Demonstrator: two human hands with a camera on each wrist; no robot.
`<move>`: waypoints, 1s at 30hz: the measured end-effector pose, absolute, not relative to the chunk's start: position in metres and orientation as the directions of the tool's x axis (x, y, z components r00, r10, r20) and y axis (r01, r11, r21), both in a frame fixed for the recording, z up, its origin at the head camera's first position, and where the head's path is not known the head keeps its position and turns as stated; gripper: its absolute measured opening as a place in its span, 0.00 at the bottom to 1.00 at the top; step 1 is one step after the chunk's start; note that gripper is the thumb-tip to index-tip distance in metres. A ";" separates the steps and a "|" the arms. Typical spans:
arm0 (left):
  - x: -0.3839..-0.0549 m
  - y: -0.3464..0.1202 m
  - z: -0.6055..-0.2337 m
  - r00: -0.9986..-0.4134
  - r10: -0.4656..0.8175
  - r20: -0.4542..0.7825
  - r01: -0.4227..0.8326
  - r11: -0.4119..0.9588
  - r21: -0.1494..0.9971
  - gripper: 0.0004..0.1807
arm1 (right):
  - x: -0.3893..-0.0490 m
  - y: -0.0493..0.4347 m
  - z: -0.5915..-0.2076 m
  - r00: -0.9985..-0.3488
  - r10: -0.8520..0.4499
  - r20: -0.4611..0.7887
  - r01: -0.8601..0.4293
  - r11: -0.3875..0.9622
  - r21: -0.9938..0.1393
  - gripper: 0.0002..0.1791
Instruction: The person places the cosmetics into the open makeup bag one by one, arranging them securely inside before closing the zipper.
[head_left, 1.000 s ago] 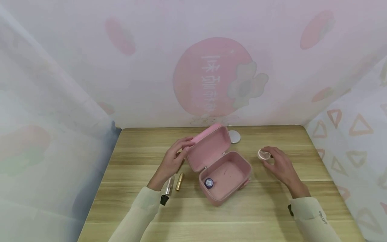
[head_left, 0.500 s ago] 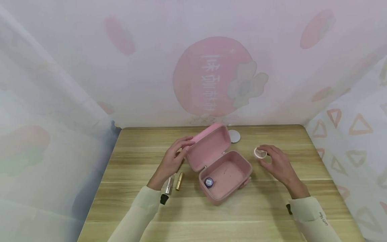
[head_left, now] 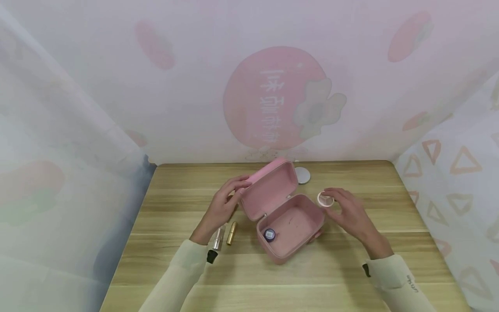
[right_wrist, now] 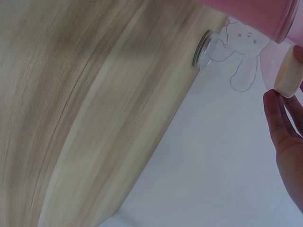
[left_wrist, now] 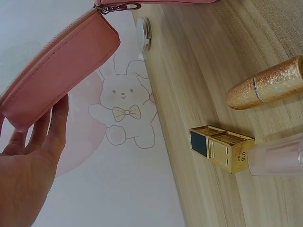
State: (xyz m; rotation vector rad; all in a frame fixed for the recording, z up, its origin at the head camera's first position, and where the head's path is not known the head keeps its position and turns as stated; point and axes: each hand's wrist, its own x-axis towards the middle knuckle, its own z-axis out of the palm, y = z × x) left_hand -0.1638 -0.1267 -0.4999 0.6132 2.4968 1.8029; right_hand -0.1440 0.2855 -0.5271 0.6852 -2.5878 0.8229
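One open pink case point(head_left: 278, 259) has its front nearest the person on the desk point(head_left: 319, 281), with a dark round pot point(head_left: 269, 235) inside, at its left end. Just left of it lie a gold tube point(head_left: 231, 233) and a clear-and-silver tube point(head_left: 218, 239); a gold block point(left_wrist: 222, 147) shows near them in the left wrist view. Beyond, the right hand point(head_left: 350, 214) has a pinching grip on a small pale-rimmed piece point(head_left: 325, 199), off the desk. Over the last second it has carried this leftward, and the piece is now just beside the case's right corner, not yet inside. The left hand point(head_left: 220, 209) has not shifted, its fingers bent round the edge of the raised lid point(head_left: 273, 190). I judge that this leaves the case's open mouth within short reach of the piece. Farther back, a round silver tin point(head_left: 302, 176) lies beside the lid, before the printed backdrop point(head_left: 187, 121).
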 end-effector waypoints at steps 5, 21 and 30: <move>-0.163 -0.127 -0.500 -0.926 0.309 0.216 0.302 0.267 0.915 0.17 | -0.141 0.276 -0.527 -0.812 -0.375 0.448 -0.567 0.689 -0.452 0.27; -0.162 -0.127 -0.499 -0.924 0.314 0.219 0.304 0.255 0.918 0.17 | -0.135 0.256 -0.524 -0.780 -0.440 0.445 -0.618 0.657 -0.432 0.25; -0.163 -0.127 -0.500 -0.922 0.312 0.231 0.315 0.255 0.914 0.16 | -0.134 0.250 -0.526 -0.781 -0.456 0.426 -0.622 0.630 -0.466 0.24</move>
